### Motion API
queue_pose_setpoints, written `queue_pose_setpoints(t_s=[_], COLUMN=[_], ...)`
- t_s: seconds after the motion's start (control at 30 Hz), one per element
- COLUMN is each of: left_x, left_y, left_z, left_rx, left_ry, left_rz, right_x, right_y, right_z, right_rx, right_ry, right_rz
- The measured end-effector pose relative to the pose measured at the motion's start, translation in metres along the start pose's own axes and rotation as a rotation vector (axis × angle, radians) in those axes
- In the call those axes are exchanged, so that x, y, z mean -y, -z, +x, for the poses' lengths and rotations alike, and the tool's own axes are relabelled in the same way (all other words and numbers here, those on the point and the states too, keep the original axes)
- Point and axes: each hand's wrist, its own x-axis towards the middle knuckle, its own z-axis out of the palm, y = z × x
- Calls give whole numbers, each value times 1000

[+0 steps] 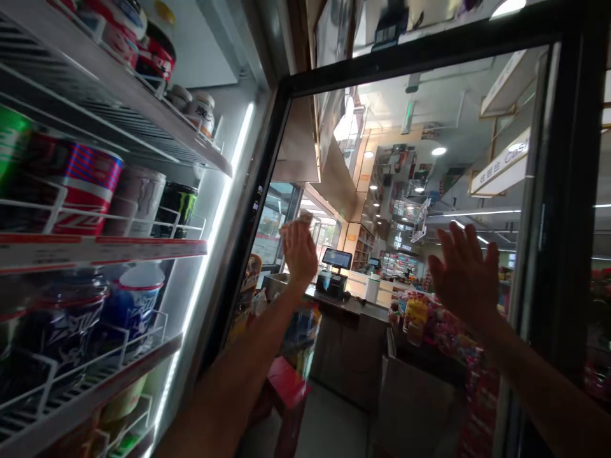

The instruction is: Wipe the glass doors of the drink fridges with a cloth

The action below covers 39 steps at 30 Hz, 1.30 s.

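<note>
My left hand (300, 251) is raised in front of the glass of an open fridge door (420, 70). Its fingers stretch upward and are blurred; a pale smear shows by the fingertips, too unclear to name. Farther right, my right hand (464, 273) is up before the same glass pane, palm forward, fingers spread, holding nothing. Whether either palm touches the glass I cannot tell. The door's dark frame surrounds both hands.
Left of the door are lit fridge shelves (143, 250) with drink cans (88, 184) and blue-labelled tubs or bottles (138, 299) behind wire rails. Through the glass appear a checkout counter (344, 305) with a screen (337, 258), and colourful packaged goods (429, 321).
</note>
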Motion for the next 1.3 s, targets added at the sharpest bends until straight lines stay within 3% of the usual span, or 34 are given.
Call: queue_pose_setpoints(t_s=[0.07, 0.1, 0.17, 0.2, 0.27, 0.37, 0.4, 0.47, 0.53, 0.63, 0.7, 0.77, 0.87, 0.93, 0.97, 1.0, 1.07, 1.13, 1.2, 1.23, 1.3], left_x=[-47, -67, -82, -76, -41, 21, 31, 27, -4, -52, -58, -40, -11, -14, -24, -38, -70, -87, -77, -62, -23], left_y=[5, 9, 18, 22, 25, 20, 18, 15, 17, 28, 35, 37, 33, 31, 33, 37, 49, 61, 65, 64, 56], left_z=[-34, -50, -73, -76, -66, -28, -19, -16, -32, -64, -72, -64, -41, -36, -39, -47, -70, -91, -99, -96, -82], left_rx=[86, 150, 263, 290, 266, 130, 92, 69, 135, 256, 297, 291, 202, 162, 171, 190, 239, 276, 310, 328, 320], left_ry=[-206, -378, -702, -763, -638, -236, -135, -31, -108, -438, -571, -509, -164, -18, -39, -125, -422, -706, -792, -735, -445], left_rz=[-43, -78, -136, -153, -146, -93, -73, -51, -70, -161, -200, -196, -141, -126, -140, -168, -245, -305, -303, -275, -190], right_x=[-1, -1, -1, 0, 4, 11, 14, 18, 21, 23, 25, 28, 33, 37, 38, 38, 38, 36, 35, 34, 34], right_y=[-1, -1, 1, 2, 5, 9, 11, 14, 17, 23, 28, 34, 45, 52, 54, 56, 58, 59, 58, 58, 57], right_z=[0, 0, 0, 0, -1, -6, -8, -11, -13, -13, -15, -19, -28, -32, -33, -33, -33, -32, -32, -32, -33], right_rx=[-2, -7, 2, 16, 37, 50, 53, 64, 74, 86, 114, 150, 179, 168, 159, 152, 142, 128, 115, 110, 106], right_ry=[9, 10, 3, -3, -17, -37, -39, -34, -25, -15, 14, 59, 83, 55, 43, 35, 39, 46, 36, 26, 1], right_rz=[-7, -7, 1, 3, -5, -31, -35, -38, -42, -51, -52, -47, -51, -66, -73, -79, -82, -76, -63, -56, -50])
